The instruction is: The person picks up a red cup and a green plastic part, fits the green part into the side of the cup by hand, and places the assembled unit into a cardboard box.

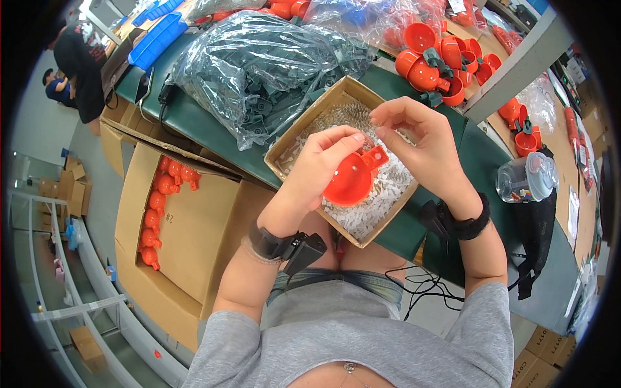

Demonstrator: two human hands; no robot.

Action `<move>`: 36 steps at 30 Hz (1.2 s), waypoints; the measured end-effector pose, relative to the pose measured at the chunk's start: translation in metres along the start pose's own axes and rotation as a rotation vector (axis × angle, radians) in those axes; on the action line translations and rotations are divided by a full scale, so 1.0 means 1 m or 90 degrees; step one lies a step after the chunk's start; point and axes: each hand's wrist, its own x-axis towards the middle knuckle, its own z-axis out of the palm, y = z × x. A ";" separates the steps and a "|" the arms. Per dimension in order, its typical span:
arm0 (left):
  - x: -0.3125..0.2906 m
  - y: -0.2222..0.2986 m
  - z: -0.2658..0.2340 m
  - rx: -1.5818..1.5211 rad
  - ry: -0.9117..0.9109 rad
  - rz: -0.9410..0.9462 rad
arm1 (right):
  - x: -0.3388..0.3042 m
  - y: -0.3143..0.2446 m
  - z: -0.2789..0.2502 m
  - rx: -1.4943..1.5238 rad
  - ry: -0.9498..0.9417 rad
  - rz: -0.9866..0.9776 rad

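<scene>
My left hand (312, 167) is closed on a round red plastic cup (350, 182) with a short tab handle, its hollow facing up. The cup is held over an open cardboard box (283, 148). Within the box lie many small white pieces (362, 223) and, toward its far side, a heap of thin metal parts (346, 116) that look like small springs. My right hand (424, 143) is beside the cup's handle, with thumb and fingertips pinched together. Whatever those fingertips hold is too small to make out.
A clear bag of dark green plastic parts (259, 71) lies beyond the box. Red cups with green clips (433, 68) are piled at the far right, near a grey post (517, 61). A lidded clear jar (527, 178) stands right. Lower left, a large carton (194, 239) holds red cups.
</scene>
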 end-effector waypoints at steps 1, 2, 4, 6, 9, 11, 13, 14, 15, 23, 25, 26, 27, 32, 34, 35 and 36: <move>0.000 0.000 0.000 0.000 0.000 0.000 | 0.000 0.000 0.000 0.023 -0.002 -0.004; 0.000 0.000 0.000 -0.009 0.002 0.000 | 0.000 -0.001 -0.001 0.023 -0.002 -0.005; 0.000 0.001 -0.001 -0.018 0.005 0.001 | 0.000 -0.001 -0.001 0.030 -0.013 -0.030; -0.001 0.001 0.000 -0.028 0.005 0.004 | 0.000 -0.002 -0.002 0.059 -0.036 -0.022; 0.000 -0.002 0.000 0.011 0.000 0.051 | -0.001 -0.001 -0.002 0.103 -0.054 0.030; 0.001 -0.003 0.000 0.042 -0.008 0.051 | 0.000 0.000 -0.001 0.117 -0.049 0.075; 0.001 -0.003 0.000 0.073 -0.016 0.050 | 0.000 0.000 0.000 0.192 -0.012 0.105; 0.001 -0.002 0.000 0.069 -0.025 0.040 | 0.000 -0.001 0.000 0.192 -0.011 0.106; 0.001 -0.001 0.000 0.065 -0.033 0.031 | 0.000 -0.003 -0.001 0.217 -0.018 0.105; 0.002 -0.002 0.000 0.024 0.007 0.019 | -0.001 -0.002 0.002 0.250 -0.062 0.027; 0.002 -0.003 -0.001 0.036 0.003 0.034 | -0.001 -0.002 0.003 0.274 -0.060 0.027; 0.001 -0.003 0.000 0.045 -0.004 0.044 | -0.001 -0.001 0.003 0.274 -0.061 0.027; 0.001 -0.002 0.000 0.054 -0.012 0.055 | 0.000 -0.001 0.001 0.289 -0.060 0.091; -0.001 -0.002 0.002 0.076 -0.032 0.059 | 0.000 0.002 -0.002 0.290 -0.063 0.209; -0.001 -0.003 0.001 0.085 -0.032 0.065 | 0.001 -0.002 -0.003 0.335 -0.067 0.198; 0.000 -0.003 0.001 0.077 -0.039 0.058 | 0.001 -0.001 -0.002 0.335 -0.067 0.198; 0.000 -0.004 0.002 0.070 -0.047 0.051 | 0.000 0.001 0.000 0.347 -0.063 0.166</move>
